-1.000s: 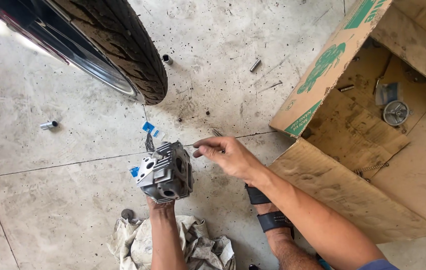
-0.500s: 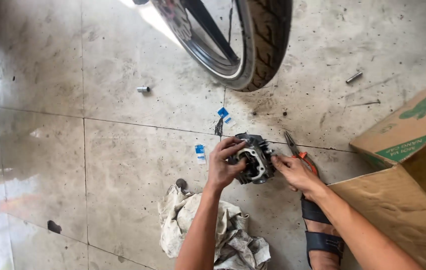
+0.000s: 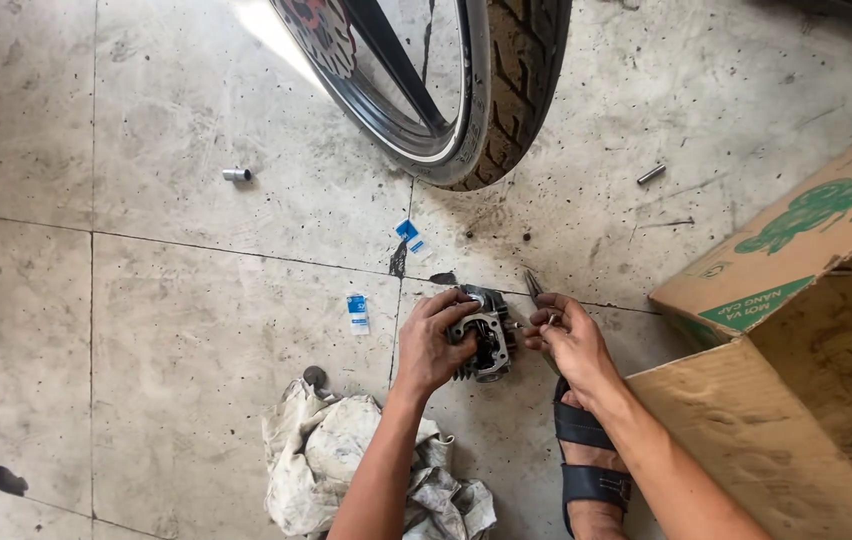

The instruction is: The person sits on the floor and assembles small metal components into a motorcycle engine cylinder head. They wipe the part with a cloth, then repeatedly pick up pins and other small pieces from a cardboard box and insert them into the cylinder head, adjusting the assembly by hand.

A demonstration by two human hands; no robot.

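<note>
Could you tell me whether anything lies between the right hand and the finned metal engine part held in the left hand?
Nothing visible does. The left hand grips the finned engine part above the tiled floor, and the right hand is already at its right side, fingertips against it, holding a slim metal tool.

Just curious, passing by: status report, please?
Left hand grips engine part. Right hand holds pliers against it. Rag nearby, nothing blocking.

Bright even daylight, sharp focus throughout, white glare on the floor tiles [image 3: 256, 25] at far centre, soft shadow under the wheel [image 3: 466, 90], slight wide-angle stretch at edges
</note>
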